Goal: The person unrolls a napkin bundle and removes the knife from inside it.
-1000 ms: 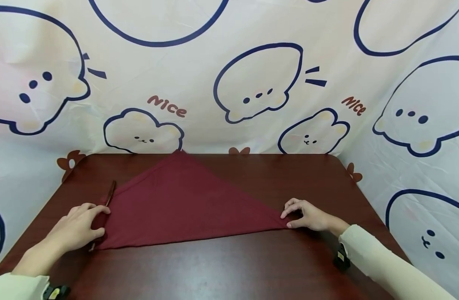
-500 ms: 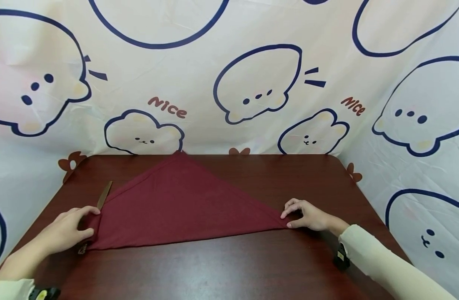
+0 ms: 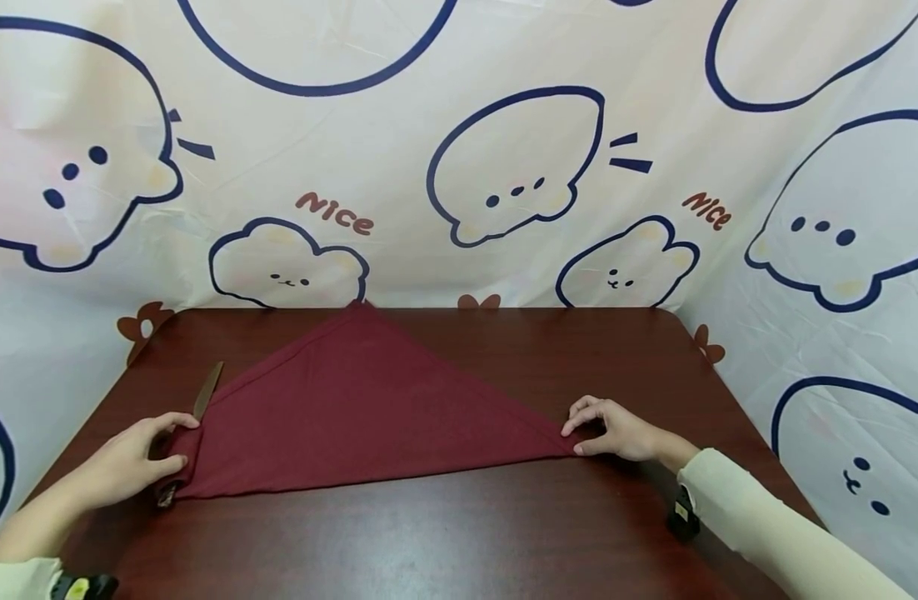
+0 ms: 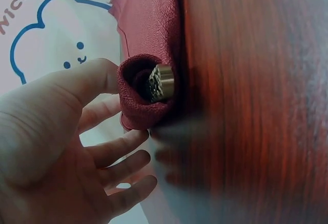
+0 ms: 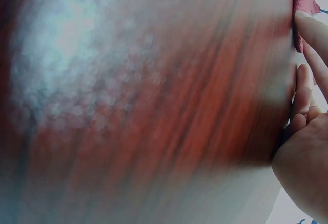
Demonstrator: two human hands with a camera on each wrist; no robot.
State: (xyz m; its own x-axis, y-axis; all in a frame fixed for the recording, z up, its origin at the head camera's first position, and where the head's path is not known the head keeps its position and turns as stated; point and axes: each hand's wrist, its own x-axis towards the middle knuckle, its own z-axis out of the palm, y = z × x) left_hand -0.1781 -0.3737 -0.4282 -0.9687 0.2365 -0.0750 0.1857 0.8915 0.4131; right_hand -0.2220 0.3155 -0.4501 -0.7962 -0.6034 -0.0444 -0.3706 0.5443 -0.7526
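A maroon cloth [image 3: 354, 408] lies as a large triangle on the table, its far corner at the back edge. Its left end is rolled around a knife; the pointed blade [image 3: 207, 392] sticks out at the far end of the roll. In the left wrist view the knife's textured, brassy handle end [image 4: 163, 83] shows inside the roll's near opening. My left hand [image 3: 132, 458] grips the roll between thumb and fingers. My right hand [image 3: 616, 429] pinches the cloth's right corner against the table. The knife's middle is hidden in cloth.
The dark brown wooden table [image 3: 399, 542] has rounded back corners. A pale curtain [image 3: 504, 50] with blue cartoon outlines and the word "Nice" hangs behind it and along both sides.
The left hand has moved left, turning the knife so its blade lies flatter, with cloth now wrapped around it. The right hand has stayed in place.
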